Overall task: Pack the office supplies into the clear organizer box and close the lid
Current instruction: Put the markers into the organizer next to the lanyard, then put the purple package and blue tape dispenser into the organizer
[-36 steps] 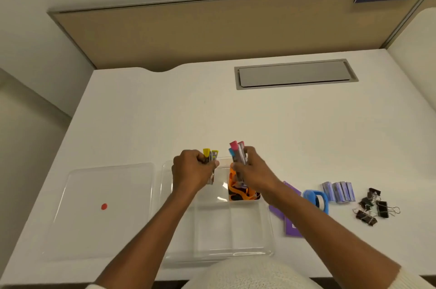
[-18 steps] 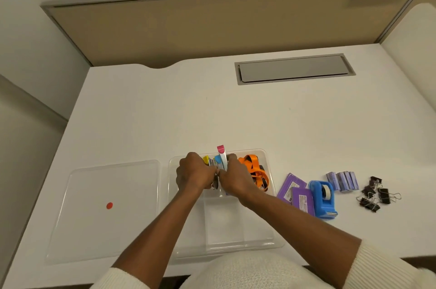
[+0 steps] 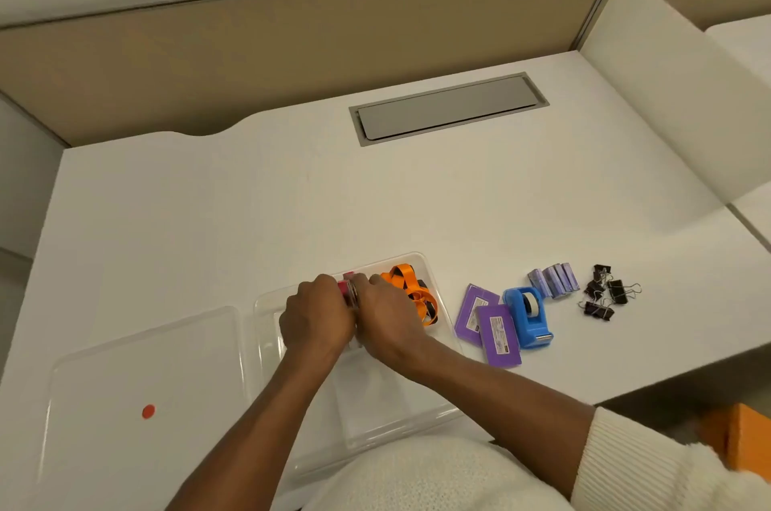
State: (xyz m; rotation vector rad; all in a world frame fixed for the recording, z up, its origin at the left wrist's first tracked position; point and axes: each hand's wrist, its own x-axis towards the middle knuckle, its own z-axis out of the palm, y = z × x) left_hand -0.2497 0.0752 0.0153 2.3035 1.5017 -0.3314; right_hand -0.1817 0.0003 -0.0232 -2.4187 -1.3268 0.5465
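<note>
Head view shows your left hand [image 3: 315,316] and right hand [image 3: 386,320] pressed together over the clear organizer box [image 3: 434,289] on the white table [image 3: 250,210], both closed around a bundle of markers [image 3: 347,288]; only a pink cap peeks out between your knuckles. You appear to be setting that bundle down into a far compartment, just beside the coiled orange ribbon [image 3: 413,289] already lying in the far right one. Next, loosen both grips so the markers lie flat below the rim, then reach right for what waits on the table: two purple packets [image 3: 488,323], a blue tape dispenser [image 3: 527,312], a row of lilac staple boxes [image 3: 553,281] and a loose heap of black binder clips [image 3: 605,291]. The box is thin glossy plastic with rounded corners and low dividers, so it may slide. Its flat lid [image 3: 137,377], marked with a small red dot, rests just to the left, not yet fitted.
</note>
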